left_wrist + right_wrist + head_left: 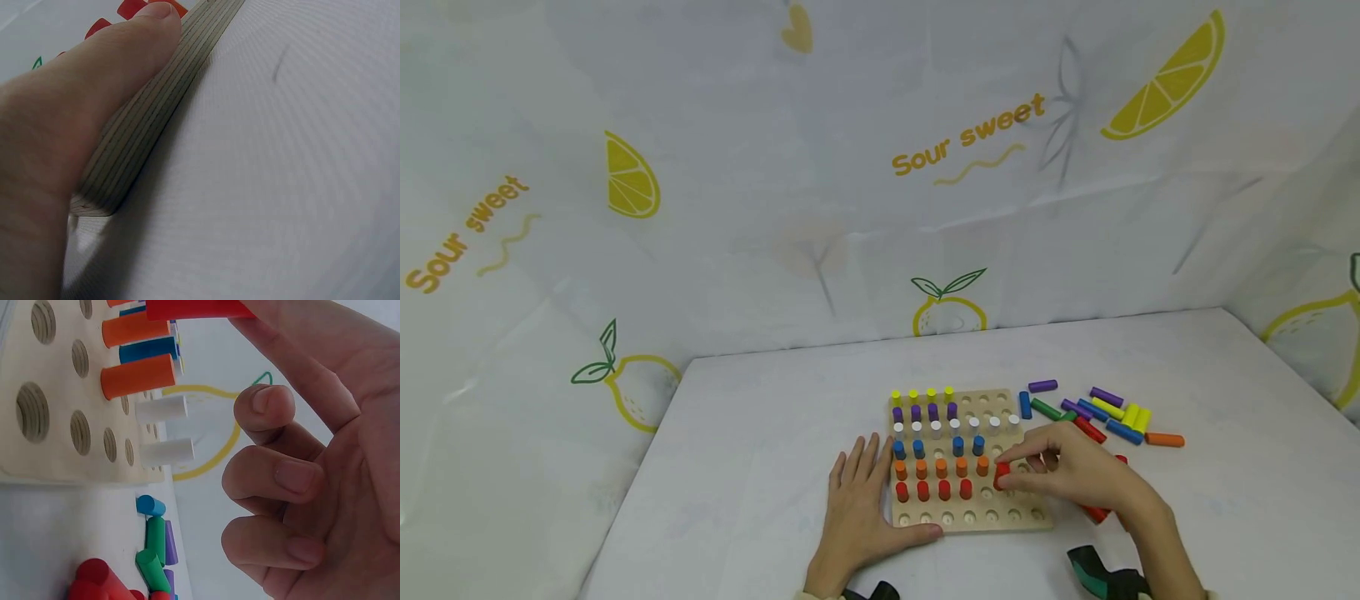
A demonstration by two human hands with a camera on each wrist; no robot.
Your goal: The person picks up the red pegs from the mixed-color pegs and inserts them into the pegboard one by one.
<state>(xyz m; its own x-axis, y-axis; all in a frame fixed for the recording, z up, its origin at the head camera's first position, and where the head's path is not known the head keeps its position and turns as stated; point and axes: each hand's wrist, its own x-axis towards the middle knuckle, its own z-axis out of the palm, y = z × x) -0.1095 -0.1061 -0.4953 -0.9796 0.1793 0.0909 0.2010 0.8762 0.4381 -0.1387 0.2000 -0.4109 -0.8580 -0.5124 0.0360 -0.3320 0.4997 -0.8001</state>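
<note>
A wooden pegboard (925, 518) lies on the table with rows of yellow, purple, white, blue, orange and red pegs. My left hand (863, 510) lies along its left side with fingers extended, the thumb on the front edge. In the left wrist view, that thumb (134, 53) rests against the layered board edge (147, 122). Over the right part of the board, my right hand (1067, 468) pinches a red peg (1002, 476) between thumb and fingers. In the right wrist view, the red peg (197, 309) is above the holes, apart from the board; its other fingers curl loosely.
Loose pegs lie right of the board: purple (1042, 386), green (1046, 408), blue (1123, 432), yellow (1141, 420), orange (1165, 439) and red (1090, 430). More red pegs (1096, 514) are partly hidden by the right hand. A lemon-printed cloth (820, 167) hangs behind.
</note>
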